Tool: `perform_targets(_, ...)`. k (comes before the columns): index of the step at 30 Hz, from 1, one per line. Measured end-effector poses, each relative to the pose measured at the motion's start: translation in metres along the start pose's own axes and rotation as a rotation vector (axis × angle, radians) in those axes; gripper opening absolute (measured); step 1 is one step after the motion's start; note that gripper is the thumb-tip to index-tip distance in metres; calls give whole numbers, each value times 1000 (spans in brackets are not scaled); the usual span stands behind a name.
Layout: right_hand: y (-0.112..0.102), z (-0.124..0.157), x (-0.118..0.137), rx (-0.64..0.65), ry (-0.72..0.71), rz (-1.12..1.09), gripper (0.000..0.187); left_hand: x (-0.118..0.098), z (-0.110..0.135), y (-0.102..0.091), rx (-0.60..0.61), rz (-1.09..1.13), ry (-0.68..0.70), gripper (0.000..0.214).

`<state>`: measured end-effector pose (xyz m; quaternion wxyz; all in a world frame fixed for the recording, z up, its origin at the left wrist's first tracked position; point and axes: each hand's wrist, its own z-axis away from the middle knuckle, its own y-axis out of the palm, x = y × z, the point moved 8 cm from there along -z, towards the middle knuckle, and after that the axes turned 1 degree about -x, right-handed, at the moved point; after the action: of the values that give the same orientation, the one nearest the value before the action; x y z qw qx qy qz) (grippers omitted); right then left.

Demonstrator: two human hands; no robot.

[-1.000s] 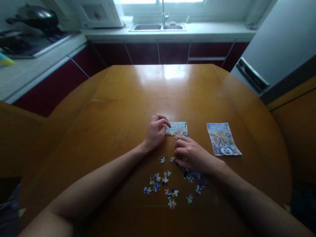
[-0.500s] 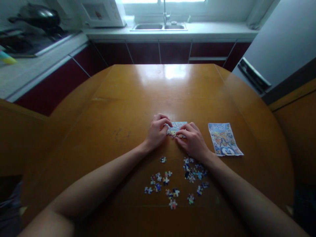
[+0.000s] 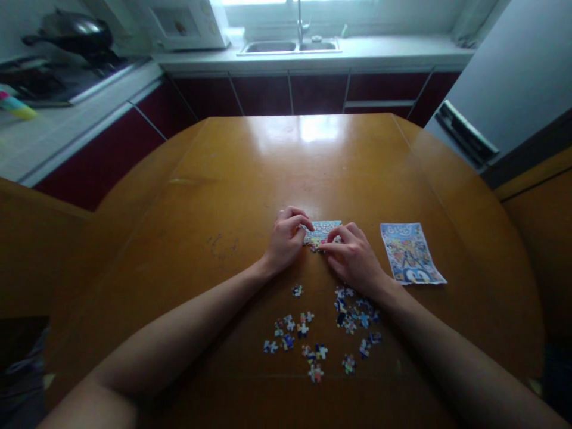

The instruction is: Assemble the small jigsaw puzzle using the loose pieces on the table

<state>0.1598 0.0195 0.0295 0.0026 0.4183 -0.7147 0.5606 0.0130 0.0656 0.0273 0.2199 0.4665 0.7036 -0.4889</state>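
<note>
A partly joined jigsaw puzzle (image 3: 326, 228), pale blue along its far side, lies flat on the wooden table. My left hand (image 3: 287, 237) holds its left edge, fingers bent and the index finger resting on top. At the lower right edge, my right hand (image 3: 353, 253) is closed in a pinch on a small puzzle piece (image 3: 322, 243), mostly covered by the fingertips. Just below the hands lies a single loose piece (image 3: 297, 290). Under my right wrist spreads a pile of loose pieces (image 3: 356, 311), dark blue and white. More loose pieces (image 3: 286, 325) are scattered nearer to me.
A printed picture sheet (image 3: 410, 255) lies right of my right hand. The oval table (image 3: 232, 173) reaches toward a counter with a double sink (image 3: 272, 47). A wok (image 3: 75, 33) stands on the stove at far left, a fridge (image 3: 504, 83) at right.
My right thumb and index finger have shifted slightly at the puzzle's lower edge, and a pinkish spot now shows at their tips. My left hand stays put. The view has shifted slightly.
</note>
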Motion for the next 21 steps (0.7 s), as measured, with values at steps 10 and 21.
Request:
perform_targets(10, 1, -1, 4, 33, -8, 27, 23, 0, 0, -1, -1, 3, 1, 28)
perform_targets(21, 8, 0, 7, 89, -36, 77, 29, 1, 0, 0, 5, -13, 6, 29)
